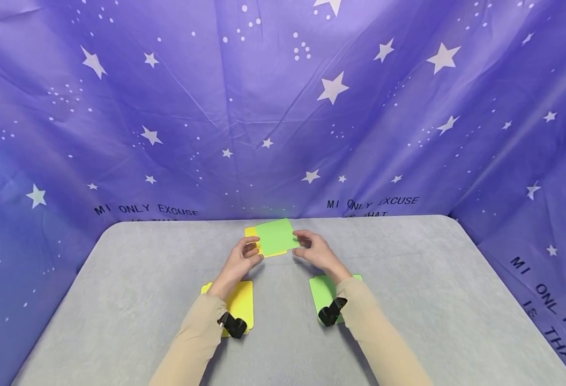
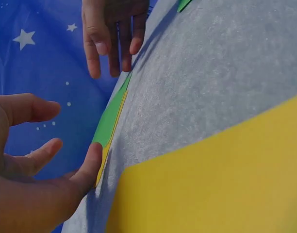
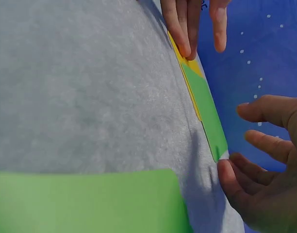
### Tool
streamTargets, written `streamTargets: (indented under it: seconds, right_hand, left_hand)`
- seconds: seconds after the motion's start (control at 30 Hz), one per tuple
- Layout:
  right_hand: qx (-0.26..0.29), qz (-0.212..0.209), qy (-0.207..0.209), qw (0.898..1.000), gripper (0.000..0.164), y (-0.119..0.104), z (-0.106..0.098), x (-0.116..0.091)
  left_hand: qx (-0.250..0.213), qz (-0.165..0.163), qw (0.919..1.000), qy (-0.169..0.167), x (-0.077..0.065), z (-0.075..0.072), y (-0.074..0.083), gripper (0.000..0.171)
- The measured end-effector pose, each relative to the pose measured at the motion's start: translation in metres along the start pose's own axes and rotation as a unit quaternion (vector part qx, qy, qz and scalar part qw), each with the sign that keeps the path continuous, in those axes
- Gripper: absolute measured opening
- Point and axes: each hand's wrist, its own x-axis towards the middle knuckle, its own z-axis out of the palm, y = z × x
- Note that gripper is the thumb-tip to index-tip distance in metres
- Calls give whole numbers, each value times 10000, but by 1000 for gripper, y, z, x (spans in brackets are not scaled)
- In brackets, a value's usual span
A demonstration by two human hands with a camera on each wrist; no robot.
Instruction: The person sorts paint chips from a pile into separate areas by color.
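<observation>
A green card (image 1: 275, 237) lies skewed over a yellow card (image 1: 251, 232) at the far edge of the table, with yellow showing at the left and along the front. My left hand (image 1: 245, 258) is at the left end of this pair, thumb and fingers spread apart. In the left wrist view its thumb (image 2: 92, 162) overlaps the cards' near end. At the other end is my right hand (image 1: 318, 251), fingers also spread. Its thumb tip (image 3: 226, 171) is right by the green card's corner in the right wrist view.
A yellow stack of cards (image 1: 242, 303) lies under my left forearm, and a green stack (image 1: 320, 292) under my right forearm. Each wrist carries a black camera. A purple star-patterned cloth (image 1: 273, 107) hangs behind the grey table (image 1: 283, 332).
</observation>
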Motion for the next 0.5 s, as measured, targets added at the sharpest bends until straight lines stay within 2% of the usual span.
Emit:
streamTargets:
  seconds: [0.2, 0.5]
  right_hand:
    - [257, 61, -109, 9996, 68, 1, 5, 8]
    - [870, 200, -42, 9960, 78, 0, 10, 8]
  left_hand:
    - [-514, -39, 9986, -109, 3, 1, -1, 53]
    - [-1256, -175, 9918, -158, 6, 4, 0, 65]
